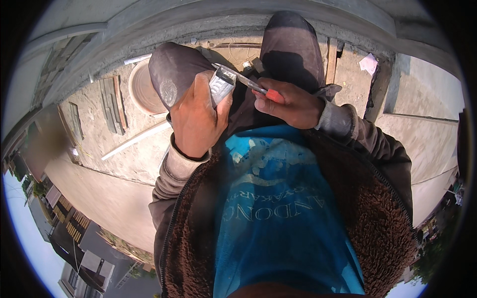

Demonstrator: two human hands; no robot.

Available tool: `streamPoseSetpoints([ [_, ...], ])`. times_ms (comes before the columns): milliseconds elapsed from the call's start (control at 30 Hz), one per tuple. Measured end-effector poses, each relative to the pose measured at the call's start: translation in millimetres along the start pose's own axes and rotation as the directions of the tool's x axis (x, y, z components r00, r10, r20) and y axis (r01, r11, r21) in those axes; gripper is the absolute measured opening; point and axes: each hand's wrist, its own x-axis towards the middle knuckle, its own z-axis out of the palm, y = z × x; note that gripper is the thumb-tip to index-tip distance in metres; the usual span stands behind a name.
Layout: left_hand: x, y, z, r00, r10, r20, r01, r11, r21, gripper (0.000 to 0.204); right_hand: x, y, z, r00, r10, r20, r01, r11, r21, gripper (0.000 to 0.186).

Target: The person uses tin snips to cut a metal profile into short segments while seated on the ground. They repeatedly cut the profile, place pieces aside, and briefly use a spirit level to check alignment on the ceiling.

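My left hand point(198, 114) grips a short, shiny, ribbed piece of metal channel point(221, 88) between thumb and fingers, its folded end facing up. In my right hand point(293, 107) is a pair of metal snips point(247, 81) with red handles, held low over my lap. The long jaws reach left to the upper edge of the channel piece. I cannot tell whether they bite into the metal or only lie against it. Both hands are close together between my bent knees point(290, 49).
Left of my knee stands a round, dusty tub point(144, 88). A pale strip point(134, 141) lies on the dusty floor beside it, with grey slats point(113, 105) farther left. A whitish scrap point(368, 64) lies at the right. A concrete ledge point(218, 22) runs across the far side.
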Motion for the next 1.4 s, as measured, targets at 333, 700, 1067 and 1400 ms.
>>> streamPoseSetpoints([
  [333, 0, 1, -1, 1.000, -0.018, 0.003, 0.018, 0.999, -0.033, 0.032, -1, 7, 12, 0.997, -0.018, -0.073, 0.018, 1.000, 0.004, 0.050],
  [700, 2, 2, -16, 0.996, -0.081, 0.030, 0.086, 0.964, -0.251, 0.033, -8, -5, 2, 0.942, -0.186, -0.280, 0.099, 0.950, -0.297, 0.051],
  [1067, -3, -4, -11, 0.987, 0.099, -0.124, -0.107, 0.993, -0.058, 0.038, -12, -9, -5, 0.998, -0.056, 0.006, 0.057, 0.996, -0.070, 0.054],
  [1400, -6, -11, -10, 0.994, 0.067, -0.090, -0.073, 0.995, -0.066, 0.039, -6, -15, -6, 0.999, -0.052, 0.015, 0.053, 0.996, -0.067, 0.047],
])
